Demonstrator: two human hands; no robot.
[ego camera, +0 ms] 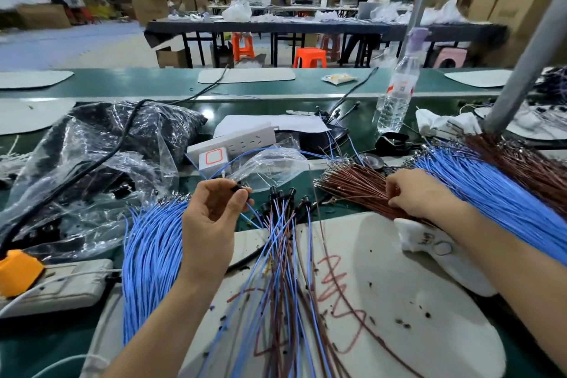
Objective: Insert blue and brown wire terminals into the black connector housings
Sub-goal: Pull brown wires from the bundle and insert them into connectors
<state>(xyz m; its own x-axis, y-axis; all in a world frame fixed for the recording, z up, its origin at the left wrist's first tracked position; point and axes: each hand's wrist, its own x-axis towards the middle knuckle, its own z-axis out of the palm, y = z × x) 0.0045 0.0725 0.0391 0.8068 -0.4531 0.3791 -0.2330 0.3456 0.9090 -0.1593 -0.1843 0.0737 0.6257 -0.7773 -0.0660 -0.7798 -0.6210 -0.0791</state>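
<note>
My left hand (211,218) pinches a small black connector housing (237,188) with a blue wire (251,212) running out of it. My right hand (414,193) rests on the brown wire bundle (352,184), its fingers curled on the strands. Between the hands lies a pile of finished blue-and-brown wire pairs (282,255) with black housings at their far ends. A loose blue wire bundle (150,252) lies left of my left hand. A larger blue bundle (491,190) fans out to the right, with more brown wires (527,163) behind it.
A white work mat (399,301) covers the green bench. Clear plastic bags (92,169), a white power strip (236,141) and a second strip with an orange plug (18,270) sit left. A water bottle (395,95) and a grey pole (527,49) stand at the right.
</note>
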